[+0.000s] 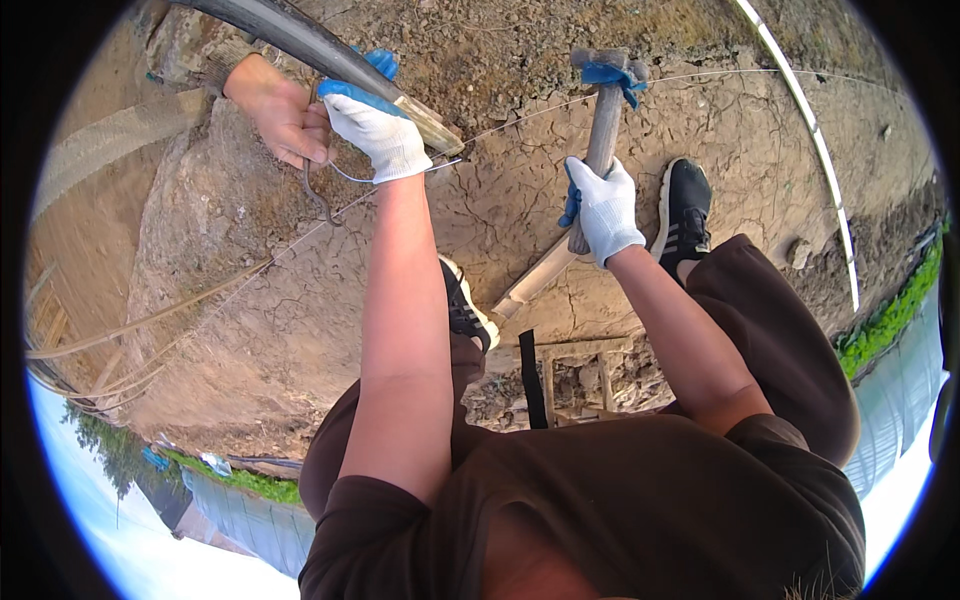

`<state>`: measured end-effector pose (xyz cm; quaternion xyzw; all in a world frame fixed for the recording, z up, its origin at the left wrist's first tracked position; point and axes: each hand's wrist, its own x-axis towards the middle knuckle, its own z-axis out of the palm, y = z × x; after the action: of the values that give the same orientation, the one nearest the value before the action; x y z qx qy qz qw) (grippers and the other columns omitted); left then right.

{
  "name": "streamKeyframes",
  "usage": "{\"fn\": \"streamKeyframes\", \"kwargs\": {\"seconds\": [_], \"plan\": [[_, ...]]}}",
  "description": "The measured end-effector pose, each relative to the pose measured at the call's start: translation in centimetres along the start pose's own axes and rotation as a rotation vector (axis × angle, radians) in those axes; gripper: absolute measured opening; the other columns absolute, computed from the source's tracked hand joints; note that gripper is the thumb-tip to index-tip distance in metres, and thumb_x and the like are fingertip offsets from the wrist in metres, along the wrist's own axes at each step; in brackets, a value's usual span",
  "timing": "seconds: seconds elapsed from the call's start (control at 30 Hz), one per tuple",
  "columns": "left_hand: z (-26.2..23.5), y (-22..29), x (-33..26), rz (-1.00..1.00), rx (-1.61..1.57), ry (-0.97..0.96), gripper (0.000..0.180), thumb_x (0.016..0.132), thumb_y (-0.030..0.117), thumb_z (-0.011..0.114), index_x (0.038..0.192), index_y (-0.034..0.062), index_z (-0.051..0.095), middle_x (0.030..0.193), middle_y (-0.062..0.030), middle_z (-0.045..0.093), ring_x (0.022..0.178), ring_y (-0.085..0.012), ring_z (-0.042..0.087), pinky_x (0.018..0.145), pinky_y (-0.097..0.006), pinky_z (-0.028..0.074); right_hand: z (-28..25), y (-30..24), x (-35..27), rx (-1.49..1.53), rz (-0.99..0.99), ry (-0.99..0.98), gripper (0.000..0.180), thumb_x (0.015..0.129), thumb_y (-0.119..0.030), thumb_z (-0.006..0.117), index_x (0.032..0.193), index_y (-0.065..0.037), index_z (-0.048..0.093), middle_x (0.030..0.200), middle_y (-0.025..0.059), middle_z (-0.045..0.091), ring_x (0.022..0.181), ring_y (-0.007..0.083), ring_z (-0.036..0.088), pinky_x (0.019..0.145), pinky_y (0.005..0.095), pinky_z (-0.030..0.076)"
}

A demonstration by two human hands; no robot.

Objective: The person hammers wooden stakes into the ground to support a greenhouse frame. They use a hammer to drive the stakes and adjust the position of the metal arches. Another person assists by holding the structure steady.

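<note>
My left hand (378, 135), in a white glove with a blue palm, is closed around a dark post (310, 50) near its pale wooden end. Blue glove fingers show on the post's far side. In my right hand (606, 205), gloved the same way, is the wooden handle of a hammer (604, 130). The hammer's head is up and away from me, with blue material wrapped below it. Close to my left hand, another person's bare hand (285, 112) holds a thin, bent metal hook (318, 195). A thin white cord (352, 178) passes by my left wrist.
Cracked, dry soil (540, 130) surrounds my shoes (685, 205). A wooden board (535, 275) lies between my feet, near a wooden frame (585, 350). A white strip (815, 130) curves along the right. Long pale strips (150, 335) lie at left.
</note>
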<state>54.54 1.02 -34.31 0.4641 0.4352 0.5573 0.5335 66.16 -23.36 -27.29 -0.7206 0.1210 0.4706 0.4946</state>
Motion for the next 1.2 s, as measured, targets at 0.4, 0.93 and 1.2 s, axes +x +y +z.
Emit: {"fn": "streamKeyframes", "kwargs": {"seconds": [0.4, 0.93, 1.2], "plan": [[0.5, -0.3, 0.1, 0.07, 0.032, 0.025, 0.053, 0.112, 0.051, 0.043, 0.106, 0.0001, 0.056, 0.093, -0.0094, 0.066, 0.076, -0.018, 0.062, 0.067, -0.03, 0.051, -10.7, 3.6, 7.0, 0.472, -0.098, 0.432, 0.018, 0.102, -0.021, 0.067, 0.096, -0.009, 0.054, 0.072, 0.003, 0.054, 0.057, 0.0199, 0.056, 0.055, 0.0409, 0.056], [0.1, 0.7, 0.6, -0.223, -0.019, -0.116, 0.085, 0.108, 0.07, 0.026, 0.124, -0.0067, 0.058, 0.097, -0.0239, 0.071, 0.075, -0.0373, 0.072, 0.069, -0.05, 0.063, 4.0, -0.7, 7.2, -0.697, -0.251, -0.255, 0.044, 0.097, -0.04, 0.068, 0.121, -0.004, 0.071, 0.091, 0.0159, 0.076, 0.083, 0.0278, 0.075, 0.076, 0.0401, 0.059], [-1.7, -2.2, 1.3, -0.127, -0.074, -0.069, 0.059, 0.113, 0.051, 0.036, 0.117, -0.0039, 0.058, 0.108, -0.0145, 0.067, 0.091, -0.0231, 0.063, 0.085, -0.038, 0.054, 12.7, -0.9, 11.2, -1.13, -0.493, -0.45, 0.034, 0.096, -0.029, 0.061, 0.122, -0.011, 0.073, 0.11, 0.0187, 0.076, 0.105, 0.0373, 0.071, 0.093, 0.0454, 0.055]]}}
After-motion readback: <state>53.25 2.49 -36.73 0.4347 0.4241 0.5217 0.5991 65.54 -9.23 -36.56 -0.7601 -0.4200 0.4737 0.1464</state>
